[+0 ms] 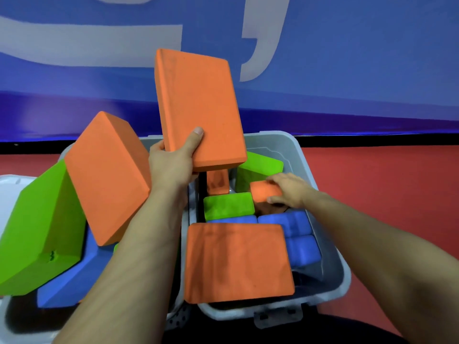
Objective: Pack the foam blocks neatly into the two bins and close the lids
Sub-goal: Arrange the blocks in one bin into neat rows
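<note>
My left hand [171, 165] grips the lower edge of a large orange foam block [198, 105], held upright above the two bins. Inside the right grey bin [332, 247], my right hand [290, 189] holds a smaller orange block [263, 191] by its end. That bin also contains a green block [228, 206], another green block [258, 167] at the back, blue blocks [298, 234] and a wide orange block [238, 261] lying on top at the front. In the left bin [7, 184], an orange block [106, 175], a green block [39, 232] and a blue block [72, 276] are piled loosely and tilted.
The bins stand side by side on a red floor [385, 184]. A blue wall [347, 58] with pale lettering rises just behind them. A latch [278, 316] sits on the right bin's front rim. No lid is plainly visible.
</note>
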